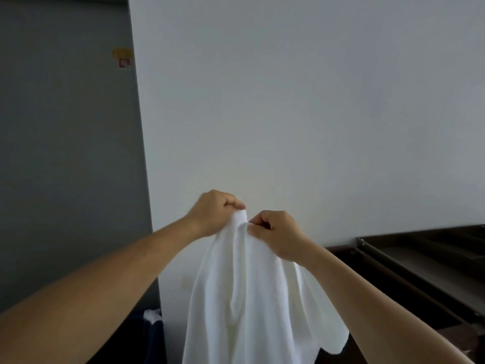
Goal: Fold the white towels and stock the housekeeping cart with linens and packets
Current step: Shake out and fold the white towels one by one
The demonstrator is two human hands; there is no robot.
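Risk: towel [249,298] hangs bunched, left hand [214,212] + right hand [279,236] both pinching its top edge, close together. Grip slip while spreading corners → prob drop or crooked fold.

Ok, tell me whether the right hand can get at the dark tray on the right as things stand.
Probably not yet: the right hand pinches the white towel beside the left hand. Nothing stands between it and the dark tray, so it likely could after letting go.
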